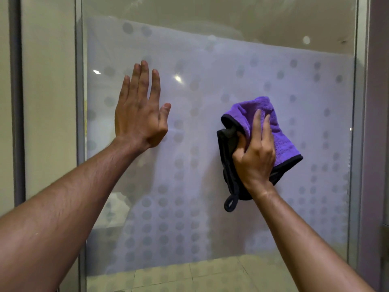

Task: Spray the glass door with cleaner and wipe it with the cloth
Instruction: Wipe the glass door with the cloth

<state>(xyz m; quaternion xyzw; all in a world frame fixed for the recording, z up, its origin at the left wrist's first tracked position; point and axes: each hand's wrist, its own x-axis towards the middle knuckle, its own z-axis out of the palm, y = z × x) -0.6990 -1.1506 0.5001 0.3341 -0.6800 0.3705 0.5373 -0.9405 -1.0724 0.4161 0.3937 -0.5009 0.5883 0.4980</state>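
Note:
The glass door (210,66) fills the view, with a wide frosted band printed with grey dots across its middle. My left hand (140,108) lies flat against the glass at centre left, fingers straight and slightly apart, holding nothing. My right hand (255,154) presses a bunched purple cloth (282,142) with black trim and a small hanging loop onto the glass at centre right. No spray bottle is in view.
A grey metal frame (79,102) borders the door on the left, with another glass panel (48,102) beyond it. A second frame post (361,123) runs down the right side. Tiled floor (189,275) shows through the clear strip at the bottom.

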